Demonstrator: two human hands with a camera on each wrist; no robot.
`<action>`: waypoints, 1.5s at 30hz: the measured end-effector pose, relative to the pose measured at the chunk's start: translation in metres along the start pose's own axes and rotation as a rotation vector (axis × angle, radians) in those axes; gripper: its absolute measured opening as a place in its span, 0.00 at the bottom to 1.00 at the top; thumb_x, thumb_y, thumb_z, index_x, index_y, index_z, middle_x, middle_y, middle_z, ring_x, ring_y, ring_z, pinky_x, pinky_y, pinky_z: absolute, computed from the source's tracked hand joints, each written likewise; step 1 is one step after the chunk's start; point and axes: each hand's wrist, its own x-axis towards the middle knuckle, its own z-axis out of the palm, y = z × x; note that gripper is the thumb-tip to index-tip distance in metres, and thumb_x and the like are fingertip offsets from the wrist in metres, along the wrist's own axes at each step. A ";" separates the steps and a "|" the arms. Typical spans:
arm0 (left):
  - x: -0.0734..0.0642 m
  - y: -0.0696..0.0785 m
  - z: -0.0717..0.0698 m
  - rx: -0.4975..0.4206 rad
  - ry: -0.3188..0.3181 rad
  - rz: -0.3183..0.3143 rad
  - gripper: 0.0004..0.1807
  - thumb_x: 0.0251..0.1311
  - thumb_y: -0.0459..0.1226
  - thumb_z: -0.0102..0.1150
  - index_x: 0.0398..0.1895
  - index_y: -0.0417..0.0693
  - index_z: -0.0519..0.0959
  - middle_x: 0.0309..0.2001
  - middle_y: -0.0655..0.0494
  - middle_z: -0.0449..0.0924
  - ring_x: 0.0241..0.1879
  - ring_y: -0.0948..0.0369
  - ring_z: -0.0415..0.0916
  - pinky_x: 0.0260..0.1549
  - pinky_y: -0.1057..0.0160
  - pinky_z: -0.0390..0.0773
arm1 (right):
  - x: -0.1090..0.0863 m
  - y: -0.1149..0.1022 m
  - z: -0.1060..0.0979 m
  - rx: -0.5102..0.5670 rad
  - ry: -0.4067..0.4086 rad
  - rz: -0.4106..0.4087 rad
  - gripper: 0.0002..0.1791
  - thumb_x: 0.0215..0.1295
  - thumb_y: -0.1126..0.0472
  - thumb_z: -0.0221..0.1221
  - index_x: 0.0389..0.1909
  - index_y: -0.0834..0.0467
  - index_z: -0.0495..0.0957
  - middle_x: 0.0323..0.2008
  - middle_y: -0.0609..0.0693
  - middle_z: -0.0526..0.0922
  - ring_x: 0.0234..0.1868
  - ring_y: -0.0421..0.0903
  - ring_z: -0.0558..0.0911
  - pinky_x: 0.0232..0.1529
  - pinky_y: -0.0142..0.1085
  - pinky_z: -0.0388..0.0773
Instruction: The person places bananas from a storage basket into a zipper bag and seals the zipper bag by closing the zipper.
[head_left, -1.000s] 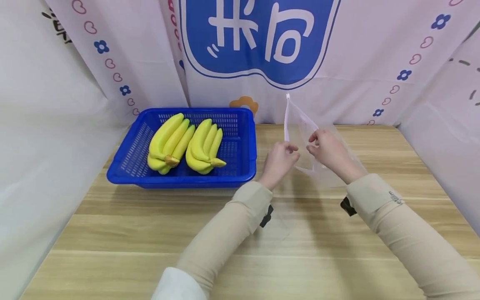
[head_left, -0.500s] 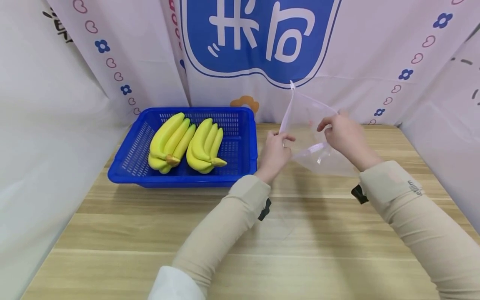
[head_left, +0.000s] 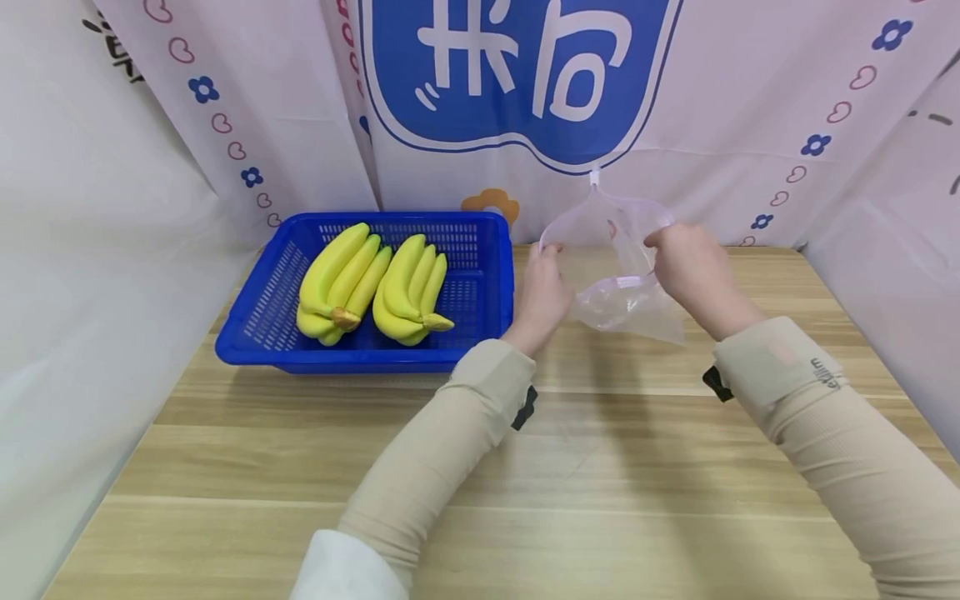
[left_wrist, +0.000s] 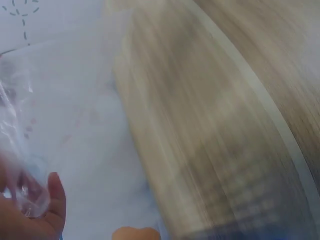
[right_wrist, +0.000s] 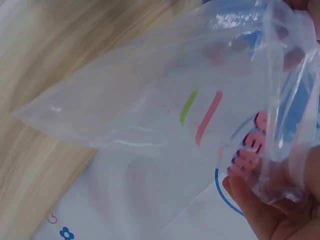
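Note:
A clear plastic zip bag [head_left: 630, 312] with a pinkish-white rim hangs over the back right of the table, its mouth spread wide. At the top of that mouth sits a white slider [head_left: 595, 177]. My left hand [head_left: 543, 292] grips the left side of the rim, while my right hand [head_left: 697, 271] pinches the right side. The right wrist view shows the see-through bag [right_wrist: 110, 110] tapering to a corner, with the fingers of my right hand [right_wrist: 265, 215] folded around its edge. In the left wrist view my left hand [left_wrist: 42, 220] curls around clear film.
Left of the hands stands a blue plastic basket [head_left: 375, 358] holding two bunches of yellow bananas, one on the left [head_left: 337, 287] and one nearer its middle [head_left: 408, 292]. The wooden table [head_left: 525, 517] ends at a printed white cloth [head_left: 742, 142] behind.
Both hands have moved apart, and the bag's mouth has widened from a narrow gap to a round opening. The left hand has shifted up along the rim. Basket and bananas stay put.

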 end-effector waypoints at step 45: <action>0.006 -0.001 -0.012 -0.187 0.101 0.013 0.36 0.52 0.19 0.50 0.69 0.40 0.63 0.73 0.55 0.57 0.53 0.53 0.74 0.50 0.57 0.77 | -0.002 -0.004 -0.006 0.140 0.068 0.040 0.21 0.56 0.78 0.43 0.45 0.71 0.80 0.51 0.70 0.78 0.49 0.63 0.72 0.46 0.52 0.72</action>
